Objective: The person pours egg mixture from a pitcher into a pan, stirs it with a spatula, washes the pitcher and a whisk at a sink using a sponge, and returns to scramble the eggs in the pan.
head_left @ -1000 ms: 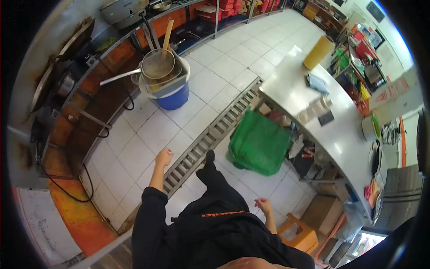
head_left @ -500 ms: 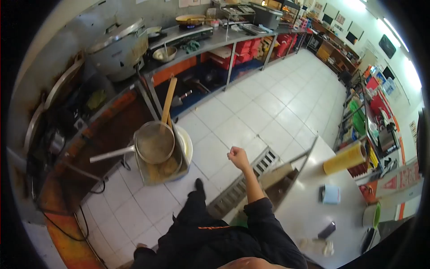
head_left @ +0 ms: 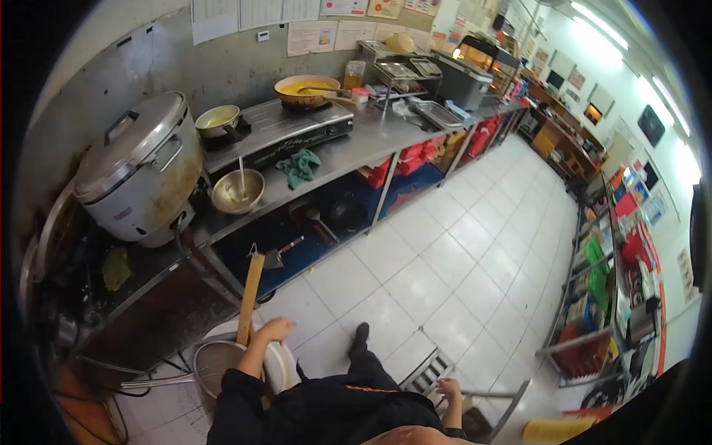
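My left hand [head_left: 276, 328] hangs over the rim of a white bucket [head_left: 280, 365], just right of a long wooden handle [head_left: 250, 300]. Its fingers are bent in and nothing shows in them. Below and left of it sits a round mesh strainer [head_left: 216, 365] with a long metal handle. Low on the right, my right hand [head_left: 448, 387] hangs near a metal frame [head_left: 512, 408], its fingers loosely bent and a little apart, with no object visible in them.
A steel counter [head_left: 356, 141] along the left bears a large lidded cooker [head_left: 137, 174], a bowl with a utensil [head_left: 238, 191], a green cloth [head_left: 300, 168] and a pan of yellow food [head_left: 308, 89]. Shelving [head_left: 593, 297] stands right; a floor drain [head_left: 426, 371] lies near my foot.
My view has swung up and moved forward along the counter. The strainer and bucket now lie lower and closer. My left hand has come into view, and my right hand has dropped lower.
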The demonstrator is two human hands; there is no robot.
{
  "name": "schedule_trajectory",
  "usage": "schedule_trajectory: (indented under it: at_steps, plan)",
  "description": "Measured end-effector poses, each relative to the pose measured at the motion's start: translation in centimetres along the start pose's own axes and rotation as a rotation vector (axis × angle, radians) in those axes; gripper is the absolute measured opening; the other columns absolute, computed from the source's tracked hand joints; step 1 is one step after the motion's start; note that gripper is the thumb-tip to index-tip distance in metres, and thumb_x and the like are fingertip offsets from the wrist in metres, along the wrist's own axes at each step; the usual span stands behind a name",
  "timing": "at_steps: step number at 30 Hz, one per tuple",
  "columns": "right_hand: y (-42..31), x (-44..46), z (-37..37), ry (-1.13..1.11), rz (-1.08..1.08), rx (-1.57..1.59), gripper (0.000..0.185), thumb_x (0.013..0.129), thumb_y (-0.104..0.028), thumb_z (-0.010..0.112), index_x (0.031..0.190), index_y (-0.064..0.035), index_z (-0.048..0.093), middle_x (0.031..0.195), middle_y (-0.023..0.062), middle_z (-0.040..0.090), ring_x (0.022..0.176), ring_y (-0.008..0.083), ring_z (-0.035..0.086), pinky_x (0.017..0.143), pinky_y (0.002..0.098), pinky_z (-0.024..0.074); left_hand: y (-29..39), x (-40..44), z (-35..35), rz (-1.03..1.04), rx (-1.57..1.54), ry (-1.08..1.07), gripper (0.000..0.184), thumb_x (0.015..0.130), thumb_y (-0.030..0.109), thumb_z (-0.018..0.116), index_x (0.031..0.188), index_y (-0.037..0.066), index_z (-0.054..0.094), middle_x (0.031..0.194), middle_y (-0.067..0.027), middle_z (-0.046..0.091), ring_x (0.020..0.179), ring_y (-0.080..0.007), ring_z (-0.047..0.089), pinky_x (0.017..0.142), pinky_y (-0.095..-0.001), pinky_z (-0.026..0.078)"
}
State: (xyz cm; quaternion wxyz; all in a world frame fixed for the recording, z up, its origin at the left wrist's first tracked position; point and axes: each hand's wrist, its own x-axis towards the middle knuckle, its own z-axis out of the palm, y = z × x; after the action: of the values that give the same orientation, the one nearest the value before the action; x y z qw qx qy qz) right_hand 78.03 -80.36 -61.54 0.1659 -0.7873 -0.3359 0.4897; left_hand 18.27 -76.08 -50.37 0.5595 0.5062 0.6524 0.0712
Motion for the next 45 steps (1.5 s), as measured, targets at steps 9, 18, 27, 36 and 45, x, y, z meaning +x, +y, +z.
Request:
schedule_trajectory:
  at_steps: [9,18,27,36,45]
  plan:
    - [-69.4,21.8,8.3,0.185,-1.211,-0.213,0.023,0.08,-0.022,0.053,0.086,-0.0015,0.061,0.079,0.0141,0.062,0.074,0.0211,0.06,0.067,0.0307,0.0452,7.9,14.5,-9.4,-0.035,0.173,0.45,0.042,0.075,0.025,0.058,0.11,0.004,0.049,0.087,-0.0153,0.061,0.083,-0.0301,0.058,0.073,-0.0348,0.045]
    - [-110.6,25.4,32.6,0.102,-1.521,-0.864,0.059,0.068,-0.023,0.056,0.107,0.0134,0.03,0.088,0.0278,0.055,0.084,0.0381,0.056,0.072,0.0392,0.0453,12.0,23.3,-18.2,0.014,-0.374,0.767,0.037,0.076,0.021,0.059,0.108,0.003,0.051,0.09,-0.0135,0.061,0.083,-0.0238,0.06,0.073,-0.032,0.045]
    - [-118.7,18.9,36.4,0.014,-1.609,-1.25,0.039,0.08,-0.016,0.041,0.117,-0.008,0.038,0.092,0.0193,0.059,0.087,0.0303,0.059,0.072,0.0401,0.0474,34.7,42.6,-39.9,0.449,-0.957,0.494,0.036,0.089,0.021,0.042,0.121,0.007,0.038,0.108,-0.0101,0.052,0.087,-0.0194,0.055,0.074,-0.0292,0.045]
    - [-128.2,11.9,26.1,-0.069,-1.811,-1.792,0.02,0.078,-0.02,0.049,0.094,-0.0152,0.061,0.08,0.0086,0.061,0.082,0.028,0.057,0.071,0.0388,0.046,45.1,44.8,-46.8,0.74,-1.553,0.14,0.038,0.089,0.024,0.04,0.123,0.009,0.033,0.11,-0.0149,0.05,0.088,-0.0253,0.056,0.072,-0.0352,0.048]
    - [-117.4,18.4,27.0,-0.008,-2.037,-1.705,0.038,0.076,-0.006,0.045,0.112,0.0062,0.043,0.064,0.0118,0.056,0.052,0.0219,0.059,0.044,0.03,0.048,45.4,44.4,-47.1,0.643,-1.409,0.168,0.019,0.087,0.017,0.045,0.102,0.01,0.035,0.092,-0.0105,0.054,0.082,-0.0277,0.06,0.07,-0.0378,0.051]
